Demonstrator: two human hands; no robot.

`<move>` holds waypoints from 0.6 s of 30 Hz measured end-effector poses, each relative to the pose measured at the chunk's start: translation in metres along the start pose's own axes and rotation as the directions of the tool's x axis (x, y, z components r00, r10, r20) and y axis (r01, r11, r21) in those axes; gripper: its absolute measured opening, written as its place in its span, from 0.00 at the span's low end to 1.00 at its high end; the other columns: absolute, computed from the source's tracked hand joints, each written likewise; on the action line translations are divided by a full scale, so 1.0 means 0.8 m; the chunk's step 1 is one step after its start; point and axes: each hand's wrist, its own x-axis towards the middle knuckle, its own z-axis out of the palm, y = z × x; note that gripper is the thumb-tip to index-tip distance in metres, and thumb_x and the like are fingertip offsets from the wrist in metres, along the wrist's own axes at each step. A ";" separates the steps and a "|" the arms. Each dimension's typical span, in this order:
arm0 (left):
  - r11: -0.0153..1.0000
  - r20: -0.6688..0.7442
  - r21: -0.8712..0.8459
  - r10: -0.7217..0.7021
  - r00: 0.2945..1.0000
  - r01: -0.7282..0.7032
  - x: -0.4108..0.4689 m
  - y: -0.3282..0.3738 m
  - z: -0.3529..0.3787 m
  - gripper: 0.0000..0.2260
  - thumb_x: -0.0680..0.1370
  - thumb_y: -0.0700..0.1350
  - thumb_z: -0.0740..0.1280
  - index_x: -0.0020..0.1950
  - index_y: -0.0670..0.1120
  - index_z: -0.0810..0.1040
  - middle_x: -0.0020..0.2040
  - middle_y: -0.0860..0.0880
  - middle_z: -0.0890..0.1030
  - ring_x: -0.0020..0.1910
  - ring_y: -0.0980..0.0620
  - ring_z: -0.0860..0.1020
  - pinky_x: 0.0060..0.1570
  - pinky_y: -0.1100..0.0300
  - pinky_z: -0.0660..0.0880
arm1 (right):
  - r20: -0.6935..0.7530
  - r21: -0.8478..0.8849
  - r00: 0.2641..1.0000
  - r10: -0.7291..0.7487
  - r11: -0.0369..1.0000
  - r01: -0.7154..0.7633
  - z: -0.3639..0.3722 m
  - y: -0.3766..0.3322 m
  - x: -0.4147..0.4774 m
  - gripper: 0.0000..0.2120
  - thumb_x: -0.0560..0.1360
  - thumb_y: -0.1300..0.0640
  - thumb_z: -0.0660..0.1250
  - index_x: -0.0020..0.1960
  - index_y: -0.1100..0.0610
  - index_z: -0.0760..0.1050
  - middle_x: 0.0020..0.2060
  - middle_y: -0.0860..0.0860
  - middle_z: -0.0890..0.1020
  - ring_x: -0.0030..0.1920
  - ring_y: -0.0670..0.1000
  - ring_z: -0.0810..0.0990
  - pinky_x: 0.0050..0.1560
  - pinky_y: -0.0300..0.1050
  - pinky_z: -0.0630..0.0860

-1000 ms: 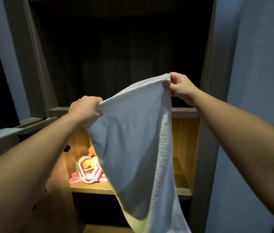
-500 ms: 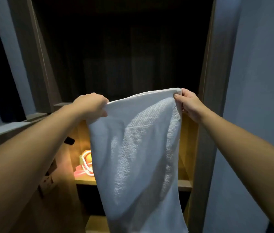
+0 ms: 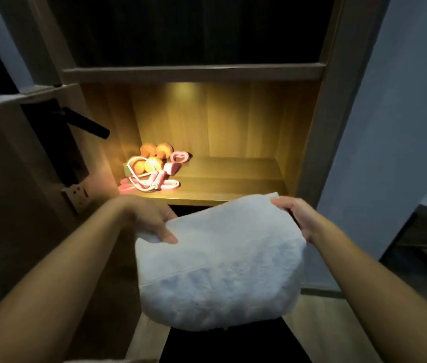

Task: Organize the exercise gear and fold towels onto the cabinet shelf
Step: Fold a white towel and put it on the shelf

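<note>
Holds towel (image 3: 220, 263) low between both grips, folded into a thick, fluffy white pad, no longer hanging full length as a moment ago; seems ready for stowing. Pinches its left edge with left grip (image 3: 152, 221), clasps its far-right corner with right grip (image 3: 293, 216). Just beyond both grips, lit shelf (image 3: 233, 187); past left grip, pink-and-orange exercise gear (image 3: 152, 169) heaped at shelf's left.

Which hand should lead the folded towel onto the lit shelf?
Right, probably. The right hand grips the towel edge nearest the bare right side of the shelf; the left hand faces the pink exercise gear.
</note>
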 end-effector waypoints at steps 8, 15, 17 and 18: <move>0.989 -0.047 0.144 -0.038 0.998 0.044 0.092 -0.051 0.147 0.13 0.77 0.52 0.70 0.60 0.53 0.77 0.55 0.55 0.80 0.53 0.54 0.78 0.50 0.61 0.74 | -0.196 -0.396 0.978 0.067 0.907 -0.142 -0.024 0.158 0.017 0.11 0.83 0.58 0.57 0.56 0.59 0.78 0.54 0.57 0.83 0.53 0.55 0.82 0.52 0.50 0.77; 0.994 -0.636 0.109 0.062 0.769 0.010 0.088 -0.086 0.252 0.19 0.72 0.58 0.72 0.61 0.58 0.73 0.53 0.63 0.70 0.53 0.60 0.72 0.53 0.64 0.72 | -0.420 -0.634 0.907 -0.012 0.720 -0.284 -0.018 0.268 -0.005 0.20 0.83 0.48 0.53 0.71 0.57 0.64 0.67 0.59 0.74 0.64 0.60 0.73 0.62 0.51 0.69; 0.987 -0.707 0.154 0.083 0.703 0.039 0.079 -0.087 0.270 0.17 0.74 0.59 0.70 0.60 0.58 0.74 0.54 0.62 0.69 0.53 0.60 0.69 0.55 0.63 0.68 | -0.429 -0.646 0.903 -0.038 0.711 -0.277 -0.017 0.269 -0.004 0.18 0.83 0.48 0.52 0.69 0.55 0.64 0.65 0.58 0.75 0.60 0.58 0.75 0.56 0.48 0.69; 0.983 -0.729 0.175 0.093 0.678 0.054 0.075 -0.086 0.278 0.17 0.74 0.59 0.70 0.60 0.57 0.74 0.55 0.59 0.70 0.53 0.58 0.69 0.56 0.61 0.66 | -0.429 -0.653 0.902 -0.041 0.704 -0.278 -0.016 0.268 -0.002 0.18 0.83 0.48 0.52 0.69 0.55 0.64 0.64 0.58 0.76 0.59 0.58 0.75 0.54 0.47 0.68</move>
